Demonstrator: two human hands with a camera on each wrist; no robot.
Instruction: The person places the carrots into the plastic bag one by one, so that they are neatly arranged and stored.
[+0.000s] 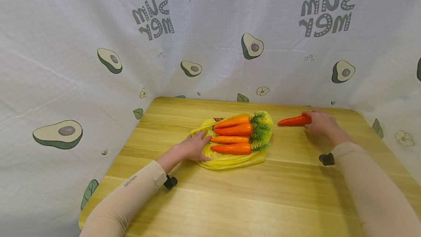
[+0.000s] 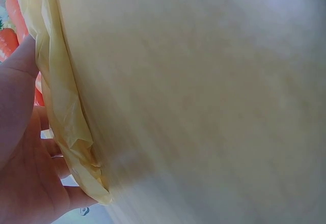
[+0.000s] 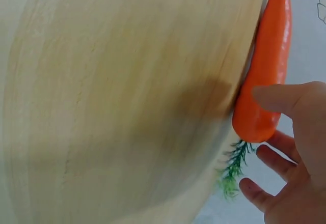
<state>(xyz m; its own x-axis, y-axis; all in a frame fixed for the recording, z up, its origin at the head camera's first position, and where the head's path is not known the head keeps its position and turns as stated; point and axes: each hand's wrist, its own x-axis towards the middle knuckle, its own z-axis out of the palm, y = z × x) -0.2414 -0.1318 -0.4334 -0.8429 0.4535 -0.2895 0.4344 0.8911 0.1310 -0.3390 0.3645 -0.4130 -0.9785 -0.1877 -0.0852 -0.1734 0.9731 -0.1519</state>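
Note:
Several orange carrots (image 1: pixel 233 129) with green feathery tops lie side by side on a yellow plastic bag (image 1: pixel 227 164). My left hand (image 1: pixel 195 147) rests on the bag's left side, fingers spread near the carrot tips. In the left wrist view, that hand (image 2: pixel 33 158) lies against the bag's crumpled edge (image 2: pixel 63 91). Over at the right, another carrot (image 1: pixel 295 120) points its tip leftward. My right hand (image 1: pixel 318 121) pinches its thick end. The right wrist view has the thumb of the right hand (image 3: pixel 300 147) across this carrot (image 3: pixel 267 66), with its green top hanging below.
A wooden table (image 1: pixel 223 200) with rounded corners carries everything. Behind it and to the left hangs a white cloth (image 1: pixel 210 32) printed with avocados and lettering. A small black camera (image 1: pixel 170 182) sits at the left wrist, another black camera (image 1: pixel 326 159) at the right.

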